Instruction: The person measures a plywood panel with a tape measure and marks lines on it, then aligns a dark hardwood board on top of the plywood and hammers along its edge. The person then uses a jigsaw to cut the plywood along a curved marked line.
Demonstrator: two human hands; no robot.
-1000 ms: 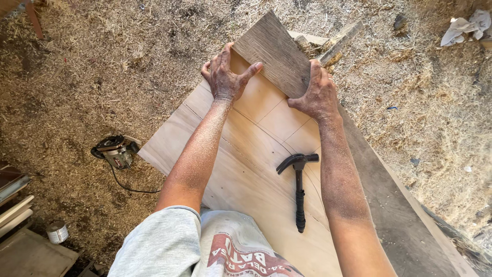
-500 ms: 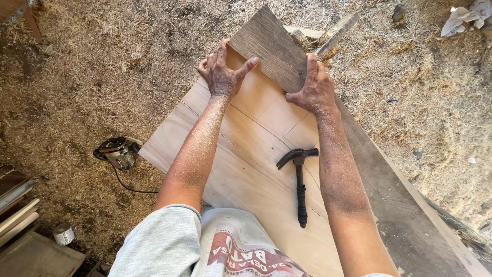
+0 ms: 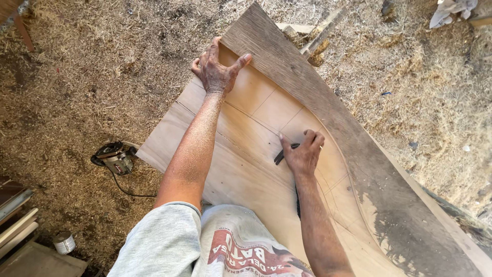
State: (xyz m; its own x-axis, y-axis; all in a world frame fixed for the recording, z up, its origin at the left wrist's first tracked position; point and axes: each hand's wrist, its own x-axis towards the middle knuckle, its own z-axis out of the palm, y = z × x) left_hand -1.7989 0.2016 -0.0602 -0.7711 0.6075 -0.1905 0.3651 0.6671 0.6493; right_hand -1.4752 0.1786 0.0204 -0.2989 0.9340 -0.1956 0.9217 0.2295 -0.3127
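The left hand (image 3: 218, 69), fingers spread apart, pressed the grey board (image 3: 318, 97) against the plywood sheet (image 3: 241, 169) toward twelve o'clock. The right hand (image 3: 303, 154) had closed around the hammer (image 3: 281, 155) at the sheet's centre. A careless lift risked nudging the board off its pencilled curve. A power tool (image 3: 115, 158) lay at nine o'clock.

You have two hands on the work: left hand (image 3: 218, 69), right hand (image 3: 303, 154). You have one hammer (image 3: 281, 155), one grey weathered board (image 3: 328, 107), one plywood sheet (image 3: 246, 154), one corded power tool (image 3: 114, 158), one small tin can (image 3: 64, 242).
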